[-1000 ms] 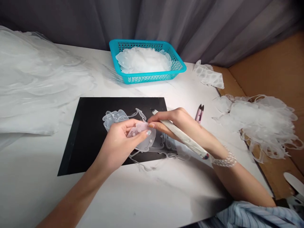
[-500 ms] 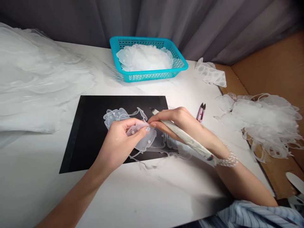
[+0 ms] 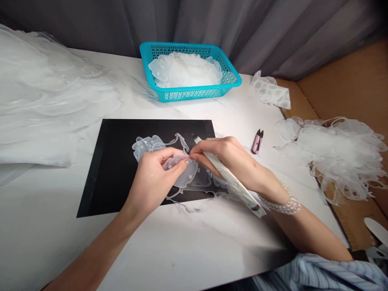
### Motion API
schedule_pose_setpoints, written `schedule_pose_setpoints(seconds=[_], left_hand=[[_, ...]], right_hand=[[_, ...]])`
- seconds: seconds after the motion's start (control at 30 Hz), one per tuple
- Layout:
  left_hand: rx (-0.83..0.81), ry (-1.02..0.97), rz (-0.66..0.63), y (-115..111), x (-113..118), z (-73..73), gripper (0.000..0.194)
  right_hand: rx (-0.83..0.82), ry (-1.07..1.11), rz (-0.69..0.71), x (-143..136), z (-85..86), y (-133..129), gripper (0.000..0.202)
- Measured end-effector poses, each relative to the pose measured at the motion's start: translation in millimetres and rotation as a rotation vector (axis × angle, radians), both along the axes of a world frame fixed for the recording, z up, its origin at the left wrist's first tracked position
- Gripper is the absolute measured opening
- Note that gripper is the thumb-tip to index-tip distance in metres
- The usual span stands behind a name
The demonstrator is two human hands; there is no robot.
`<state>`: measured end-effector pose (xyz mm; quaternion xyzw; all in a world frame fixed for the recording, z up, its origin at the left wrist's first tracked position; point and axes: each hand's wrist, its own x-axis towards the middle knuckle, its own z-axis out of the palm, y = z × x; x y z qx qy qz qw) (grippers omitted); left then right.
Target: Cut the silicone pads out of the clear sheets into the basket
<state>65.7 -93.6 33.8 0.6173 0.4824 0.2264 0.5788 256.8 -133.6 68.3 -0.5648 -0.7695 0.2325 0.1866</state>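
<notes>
My left hand [image 3: 156, 171] pinches a sheer white fabric piece [image 3: 185, 178] with a scalloped outline and small round spots, just above a black mat [image 3: 103, 173]. In my right hand [image 3: 236, 159] lies a long white-wrapped pen-like tool [image 3: 232, 180], its thin dark tip pointing up and left, away from the fabric. The right thumb and forefinger also meet at the fabric's edge beside my left fingertips; what exactly they pinch is partly hidden. Another cut fabric piece [image 3: 148, 146] rests on the mat behind my left hand. Thin fabric trimmings [image 3: 194, 209] trail over the mat's front edge.
Behind the mat stands a turquoise basket [image 3: 194, 93] of white fabric pieces. Pink thread snips [image 3: 257, 141] lie right of the mat. A large sheer fabric heap [image 3: 45, 93] covers the left side. Fabric scraps [image 3: 339, 149] pile over a cardboard box [image 3: 348, 76] at right.
The tool's rear end has swung down and left as my right wrist shifted slightly. The held fabric has folded a little between my fingertips. The whole view has shifted slightly.
</notes>
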Motion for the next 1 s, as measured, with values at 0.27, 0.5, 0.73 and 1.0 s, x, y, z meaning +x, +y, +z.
schedule_pose_setpoints(seconds=[0.27, 0.5, 0.73, 1.0], left_hand=[[-0.024, -0.053, -0.026, 1.6, -0.6, 0.4, 0.017], [-0.053, -0.092, -0.104, 3.3, -0.1, 3.3, 0.016], [-0.083, -0.201, -0.157, 7.1, -1.2, 1.3, 0.011], [-0.308, -0.318, -0.009, 9.8, -3.9, -3.8, 0.020]], right_hand=[[-0.014, 0.047, -0.051, -4.2, -0.6, -2.7, 0.016], [-0.028, 0.053, -0.114, -4.7, -1.2, -3.0, 0.019], [-0.011, 0.080, -0.222, -3.5, -9.0, -0.9, 0.018], [-0.122, 0.317, -0.214, 7.9, -7.3, 8.7, 0.024]])
